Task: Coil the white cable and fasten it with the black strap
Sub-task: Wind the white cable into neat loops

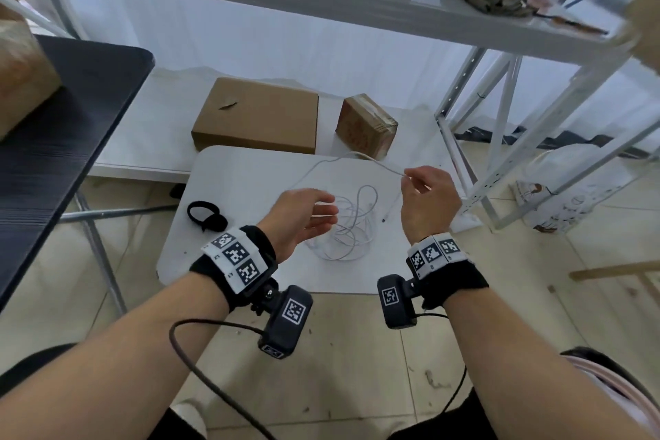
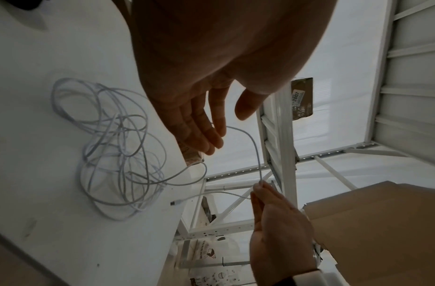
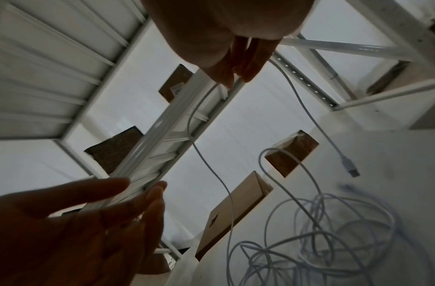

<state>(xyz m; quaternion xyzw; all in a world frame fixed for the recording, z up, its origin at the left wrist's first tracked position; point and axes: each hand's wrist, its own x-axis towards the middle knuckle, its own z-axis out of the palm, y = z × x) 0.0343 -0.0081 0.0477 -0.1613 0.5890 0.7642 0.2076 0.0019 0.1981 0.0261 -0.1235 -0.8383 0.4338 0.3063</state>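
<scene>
White cable point(image 1: 351, 221) in right hand point(image 1: 426, 202)

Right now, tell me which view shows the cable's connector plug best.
The right wrist view: the plug hangs sharp and unobstructed below the right hand. The left wrist view shows it small; the head view, a speck.
</scene>
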